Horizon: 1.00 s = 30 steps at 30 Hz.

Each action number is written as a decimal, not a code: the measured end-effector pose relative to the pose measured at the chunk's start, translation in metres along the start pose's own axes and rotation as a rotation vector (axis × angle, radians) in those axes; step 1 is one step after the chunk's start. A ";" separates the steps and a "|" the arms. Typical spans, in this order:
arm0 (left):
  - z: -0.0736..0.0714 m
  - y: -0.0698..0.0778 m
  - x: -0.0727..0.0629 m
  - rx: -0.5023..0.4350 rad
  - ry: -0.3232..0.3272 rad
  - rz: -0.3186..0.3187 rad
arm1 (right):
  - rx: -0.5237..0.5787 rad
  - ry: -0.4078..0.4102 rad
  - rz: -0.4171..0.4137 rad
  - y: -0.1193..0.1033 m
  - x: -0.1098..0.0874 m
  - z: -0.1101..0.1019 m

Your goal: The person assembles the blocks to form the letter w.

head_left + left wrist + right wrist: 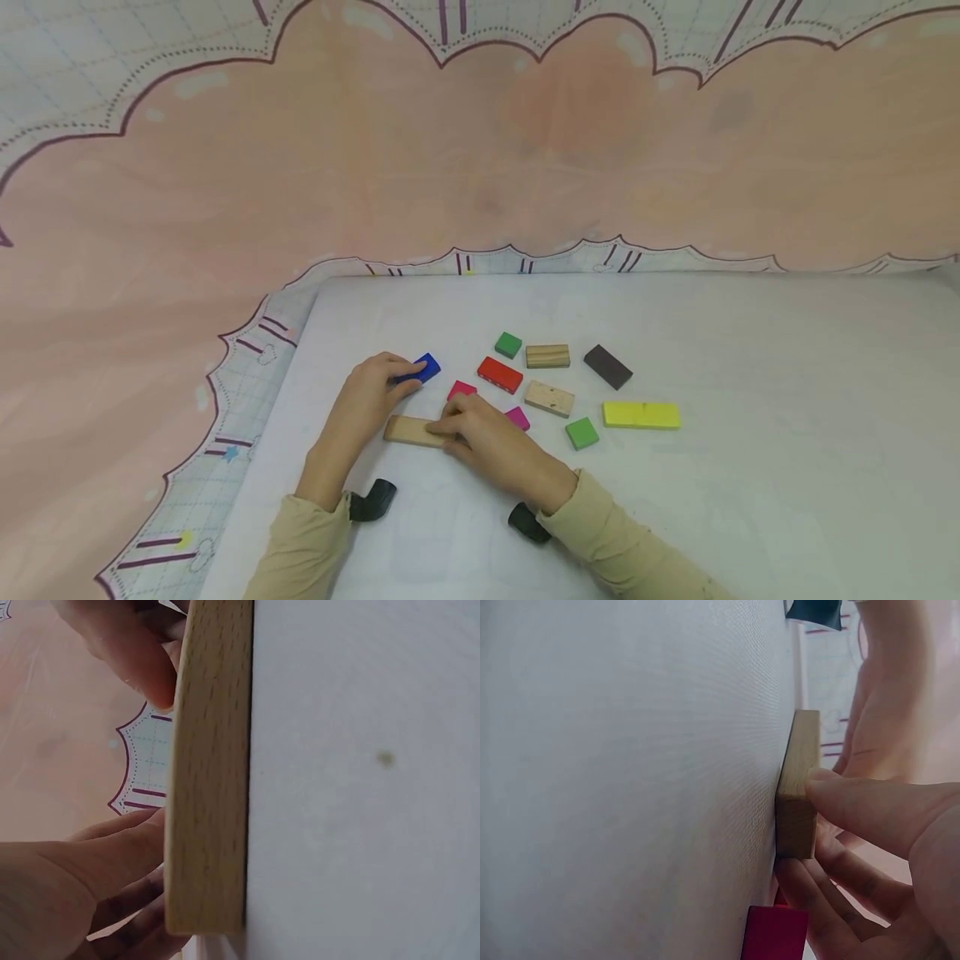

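Pinching the long wooden block (408,431) at its right end, your right hand (491,442) has its thumb on one face and fingers round the end and far side. Block lies flat on the white table (787,500), left part of the scene, long side roughly crosswise to you. Your left hand (367,396) holds the blue block (429,367) between thumb and fingers, just beyond the wooden one, the two apart; whether blue touches the table, can't tell. Your left wrist view has the wooden block up close, hiding some fingertips. Right by your right hand, partly hidden: pink block (460,389) behind the knuckles, magenta block (517,418) to the right. Beyond those, red block (500,375), with the darker green block (508,344) just past it. Ridged wooden block (547,357) sits right of that green one, pale wooden block (549,398) nearer you. Farther right: dark brown block (608,367) set at a slant, yellow block (641,415) lying crosswise, lighter green block (582,433) near its left end. Black fittings (375,502) show at both your cuffs, tan sleeves (300,542) below. Behind the table, peach cloth (375,150) with scalloped white edging.
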<state>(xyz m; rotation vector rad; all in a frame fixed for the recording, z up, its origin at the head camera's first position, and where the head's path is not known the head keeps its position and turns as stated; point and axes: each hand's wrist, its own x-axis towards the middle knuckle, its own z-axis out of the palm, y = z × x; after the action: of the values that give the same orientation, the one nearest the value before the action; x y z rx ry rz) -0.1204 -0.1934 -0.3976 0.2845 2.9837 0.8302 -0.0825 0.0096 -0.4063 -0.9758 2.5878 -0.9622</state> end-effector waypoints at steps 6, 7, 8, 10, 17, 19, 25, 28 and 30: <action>0.000 0.007 0.000 0.013 -0.010 -0.062 | -0.008 0.002 0.002 0.000 0.000 -0.001; 0.000 0.008 0.000 0.016 -0.014 -0.072 | -0.010 0.003 0.003 -0.001 -0.001 -0.001; 0.000 0.009 0.000 0.018 -0.015 -0.080 | -0.015 0.005 0.003 -0.001 -0.001 -0.001; 0.000 0.011 0.000 0.024 -0.012 -0.086 | -0.026 0.011 0.001 -0.001 -0.001 -0.001; 0.001 0.011 -0.001 0.054 0.009 -0.086 | -0.050 0.040 0.001 -0.005 0.001 0.002; 0.001 0.010 -0.001 0.067 0.018 -0.091 | -0.058 0.049 0.002 -0.006 0.001 0.003; 0.002 0.011 -0.001 0.069 0.033 -0.103 | -0.061 0.056 0.009 -0.007 0.000 0.003; 0.002 0.012 0.000 0.058 0.033 -0.100 | -0.063 0.060 0.006 -0.007 -0.001 0.003; 0.001 0.012 0.000 0.049 0.032 -0.097 | -0.068 0.066 0.004 -0.006 -0.001 0.003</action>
<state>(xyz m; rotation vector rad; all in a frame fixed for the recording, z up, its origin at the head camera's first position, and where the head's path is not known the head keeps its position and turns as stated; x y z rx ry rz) -0.1184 -0.1827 -0.3928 0.1274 3.0232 0.7596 -0.0777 0.0049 -0.4044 -0.9704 2.6924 -0.9261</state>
